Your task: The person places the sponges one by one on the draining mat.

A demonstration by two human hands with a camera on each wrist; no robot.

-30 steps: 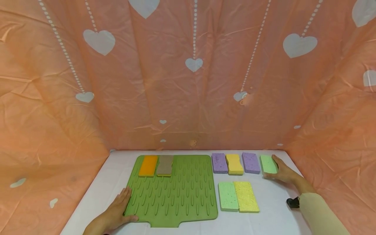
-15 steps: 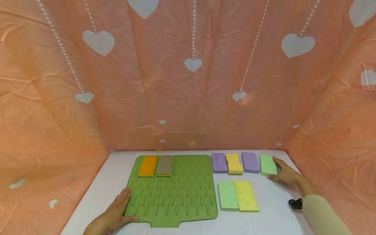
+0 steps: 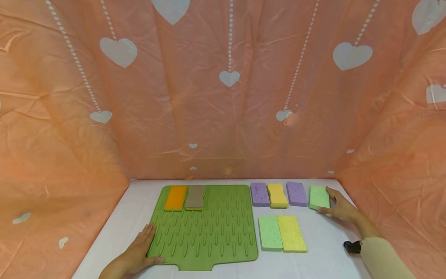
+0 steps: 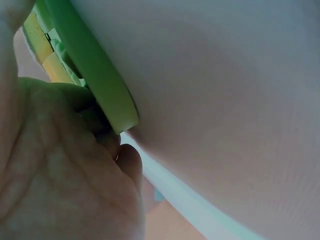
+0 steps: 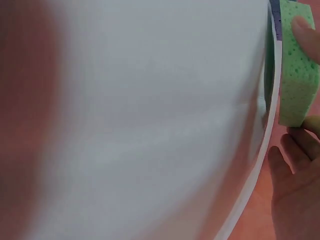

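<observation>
My right hand (image 3: 342, 208) holds the light green sponge (image 3: 318, 197) at the far right of the back row, thumb at the near edge and fingers at the far right corner. In the right wrist view the thumb lies on that pitted sponge (image 5: 295, 75). My left hand (image 3: 137, 248) rests against the left edge of the green ridged mat (image 3: 216, 236), fingers extended, thumb on its near corner. On the mat's back left lie an orange sponge (image 3: 175, 198) and a grey-topped sponge (image 3: 196, 197).
In the back row, right of the mat, stand a purple sponge (image 3: 259, 194), a yellow wavy-sided sponge (image 3: 277, 195) and another purple sponge (image 3: 297, 194). Nearer lie a green sponge (image 3: 270, 233) and a speckled yellow sponge (image 3: 292, 233), touching. A pink heart-patterned cloth (image 3: 230, 124) surrounds the white table (image 3: 296, 267).
My right hand has shifted slightly right, and the green sponge at it has moved slightly right and nearer. The left hand and mat stay put.
</observation>
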